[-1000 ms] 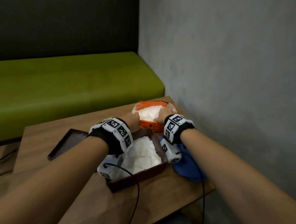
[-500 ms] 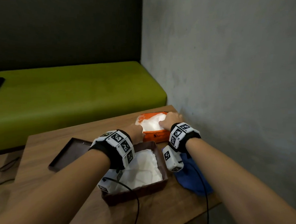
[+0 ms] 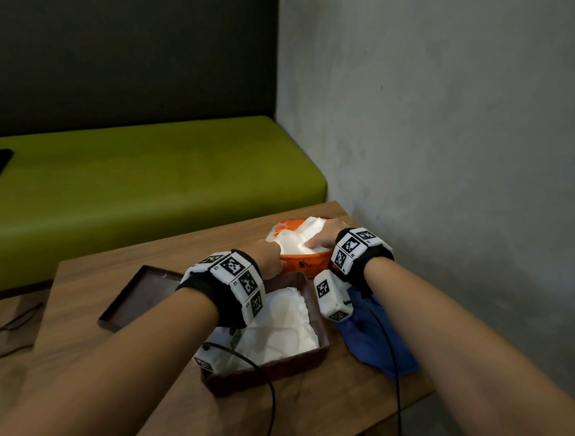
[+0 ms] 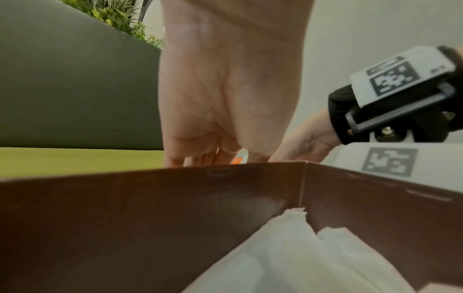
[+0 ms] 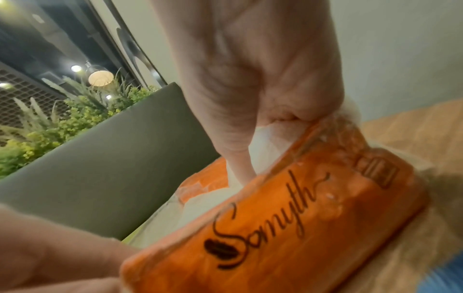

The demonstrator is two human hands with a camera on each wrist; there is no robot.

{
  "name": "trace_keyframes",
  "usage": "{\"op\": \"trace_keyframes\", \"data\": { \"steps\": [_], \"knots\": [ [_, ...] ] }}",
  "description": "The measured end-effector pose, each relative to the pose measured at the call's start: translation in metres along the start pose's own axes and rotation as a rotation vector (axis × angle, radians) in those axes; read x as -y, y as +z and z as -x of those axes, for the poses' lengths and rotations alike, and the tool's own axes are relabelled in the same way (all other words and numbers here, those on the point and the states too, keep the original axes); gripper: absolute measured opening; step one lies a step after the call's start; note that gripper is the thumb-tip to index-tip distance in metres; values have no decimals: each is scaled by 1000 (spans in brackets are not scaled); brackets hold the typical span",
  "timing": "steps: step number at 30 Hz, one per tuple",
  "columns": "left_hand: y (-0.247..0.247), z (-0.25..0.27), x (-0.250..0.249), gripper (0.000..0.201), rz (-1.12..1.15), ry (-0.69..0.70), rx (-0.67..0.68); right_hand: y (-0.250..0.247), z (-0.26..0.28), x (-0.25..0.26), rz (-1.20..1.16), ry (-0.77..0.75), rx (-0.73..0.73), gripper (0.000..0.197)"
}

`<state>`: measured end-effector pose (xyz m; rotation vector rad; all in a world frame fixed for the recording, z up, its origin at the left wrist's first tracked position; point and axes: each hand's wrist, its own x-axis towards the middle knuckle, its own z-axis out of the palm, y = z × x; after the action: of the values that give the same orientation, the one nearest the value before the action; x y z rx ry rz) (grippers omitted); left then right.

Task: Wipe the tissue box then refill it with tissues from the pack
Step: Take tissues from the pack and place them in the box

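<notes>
Right hand (image 3: pixel 324 237) has shifted onto the tissues (image 3: pixel 297 240), fingers dug into the orange pack (image 3: pixel 303 265) at the tabletop (image 3: pixel 142 262) far right corner. Left hand (image 3: pixel 268 260) grips the pack's left end; tissue box (image 3: pixel 314 303) just nearer.

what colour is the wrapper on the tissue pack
Orange, with dark script lettering; the plastic tissue pack wrapper shows best in the right wrist view.

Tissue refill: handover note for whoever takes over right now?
Left hand: holds the near left end of the orange pack; grip hidden.
Right hand: fingers in the pack's open top, on the tissues.
Brown box sits open before the pack, some tissues already inside; lid to its left, blue cloth to its right.
Left: move more tissues, close the box.
</notes>
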<state>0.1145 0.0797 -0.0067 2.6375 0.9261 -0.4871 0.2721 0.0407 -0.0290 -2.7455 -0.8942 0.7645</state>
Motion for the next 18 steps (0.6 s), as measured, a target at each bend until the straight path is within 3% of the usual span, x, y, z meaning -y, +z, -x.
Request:
{"op": "trace_keyframes", "data": {
  "steps": [3, 7, 14, 18],
  "knots": [
    [-1, 3, -2, 41, 1, 2, -6, -1, 4, -3, 26, -35, 39, 59],
    [0, 2, 0, 44, -7, -4, 16, 1, 7, -1, 79, -22, -7, 69],
    [1, 3, 0, 44, -22, 7, 17, -2, 9, -1, -55, 25, 19, 88],
    [-1, 7, -3, 44, -30, -1, 9, -5, 12, -3, -115, -69, -11, 73]
  ]
}}
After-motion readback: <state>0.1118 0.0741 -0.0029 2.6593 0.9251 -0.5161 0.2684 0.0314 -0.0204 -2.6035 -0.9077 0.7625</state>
